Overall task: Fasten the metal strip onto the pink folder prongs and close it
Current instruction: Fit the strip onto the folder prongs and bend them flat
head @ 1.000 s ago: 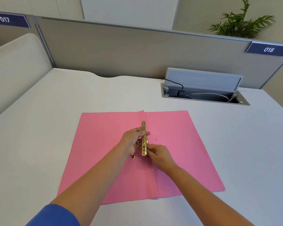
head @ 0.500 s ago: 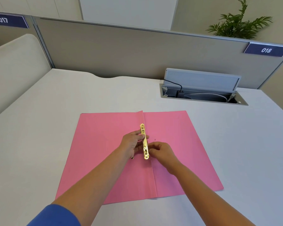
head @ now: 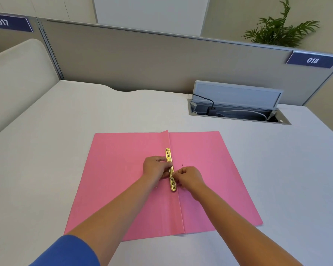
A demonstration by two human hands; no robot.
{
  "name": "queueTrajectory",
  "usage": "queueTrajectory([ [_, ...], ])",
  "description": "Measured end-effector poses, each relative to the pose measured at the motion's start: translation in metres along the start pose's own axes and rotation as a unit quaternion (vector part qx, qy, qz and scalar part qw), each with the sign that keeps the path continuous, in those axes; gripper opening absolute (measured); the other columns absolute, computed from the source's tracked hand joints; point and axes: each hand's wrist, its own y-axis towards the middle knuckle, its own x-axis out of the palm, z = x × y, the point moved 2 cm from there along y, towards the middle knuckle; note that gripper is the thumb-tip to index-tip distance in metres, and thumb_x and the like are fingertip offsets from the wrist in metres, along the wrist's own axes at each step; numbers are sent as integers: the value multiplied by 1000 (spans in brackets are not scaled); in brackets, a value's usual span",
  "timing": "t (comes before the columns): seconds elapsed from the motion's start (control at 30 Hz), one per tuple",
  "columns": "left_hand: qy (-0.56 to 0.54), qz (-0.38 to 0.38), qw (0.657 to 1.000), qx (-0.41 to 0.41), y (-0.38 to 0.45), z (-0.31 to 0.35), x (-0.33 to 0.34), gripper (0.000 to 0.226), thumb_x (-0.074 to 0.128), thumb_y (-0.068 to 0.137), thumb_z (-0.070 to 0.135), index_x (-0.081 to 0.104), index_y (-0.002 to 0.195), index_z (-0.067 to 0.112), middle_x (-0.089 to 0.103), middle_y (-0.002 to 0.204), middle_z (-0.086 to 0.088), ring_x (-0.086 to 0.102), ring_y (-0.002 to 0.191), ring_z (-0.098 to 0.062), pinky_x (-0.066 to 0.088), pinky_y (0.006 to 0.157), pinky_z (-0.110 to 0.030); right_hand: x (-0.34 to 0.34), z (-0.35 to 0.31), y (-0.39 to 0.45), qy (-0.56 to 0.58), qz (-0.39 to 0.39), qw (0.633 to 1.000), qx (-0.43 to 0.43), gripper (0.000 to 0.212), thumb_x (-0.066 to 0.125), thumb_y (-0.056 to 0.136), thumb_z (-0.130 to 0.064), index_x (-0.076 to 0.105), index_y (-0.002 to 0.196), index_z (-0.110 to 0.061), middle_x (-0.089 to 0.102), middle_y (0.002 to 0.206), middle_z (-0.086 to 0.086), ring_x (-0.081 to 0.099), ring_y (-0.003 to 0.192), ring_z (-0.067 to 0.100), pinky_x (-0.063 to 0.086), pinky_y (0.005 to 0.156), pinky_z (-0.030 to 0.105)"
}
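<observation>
The pink folder (head: pixel 123 189) lies open and flat on the white desk. Along its centre fold lies the gold metal strip (head: pixel 169 158), running away from me. My left hand (head: pixel 155 167) presses on the strip's middle from the left with thumb and fingers. From the right, my right hand (head: pixel 188 178) pinches at the strip's near part with its fingertips. The prongs are hard to make out under the strip and fingers.
A recessed cable box (head: pixel 236 110) with a raised lid and cords sits in the desk at the back right. A grey partition (head: pixel 142 60) runs along the desk's far edge. A potted plant (head: pixel 279 29) stands behind it.
The strip has come down from a slight tilt to lie flat along the fold. My right hand's fingers have shifted onto its near part. The left hand stays on the middle.
</observation>
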Motion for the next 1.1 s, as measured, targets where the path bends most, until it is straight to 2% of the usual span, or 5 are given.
queueTrajectory([
  [0.13, 131, 46, 986, 94, 1, 0, -2, 44, 76, 67, 3, 63, 109, -1, 64, 89, -21, 66, 70, -30, 57, 70, -41, -1, -1, 0, -5, -3, 1000, -1, 9, 62, 81, -10, 65, 72, -8, 56, 68, 14, 48, 61, 23, 40, 58, 31],
  [0.3, 334, 39, 911, 238, -6, -10, -4, 35, 67, 77, 19, 65, 110, 9, 58, 110, -8, 50, 107, -22, 33, 85, -19, -2, -2, 1, -10, -1, 1000, 10, 27, 62, 80, -13, 59, 53, -11, 52, 58, 10, 46, 61, 24, 39, 61, 32],
  [0.4, 408, -10, 868, 284, -10, -19, -3, 33, 55, 86, 16, 60, 117, 9, 50, 130, -7, 39, 125, -23, 25, 99, -19, -1, -2, 2, -26, 3, 1000, 15, 31, 61, 79, -14, 53, 48, -13, 49, 54, 7, 46, 59, 24, 39, 60, 32],
  [0.63, 520, -61, 782, 339, -9, -34, -2, 49, 37, 93, 17, 34, 142, 16, 29, 153, 0, 24, 141, -17, 14, 116, -33, -5, 0, 3, -51, 10, 998, 24, 17, 64, 74, -13, 63, 57, -9, 55, 56, 11, 51, 59, 26, 49, 63, 36],
  [1.1, 596, -72, 732, 322, -3, -48, -3, 50, 23, 97, 38, 21, 146, 28, 13, 158, 9, 5, 146, -14, 0, 118, -39, -13, 4, 8, -112, 19, 993, 13, 22, 59, 74, -6, 56, 53, -11, 59, 66, 17, 53, 61, 25, 51, 67, 35],
])
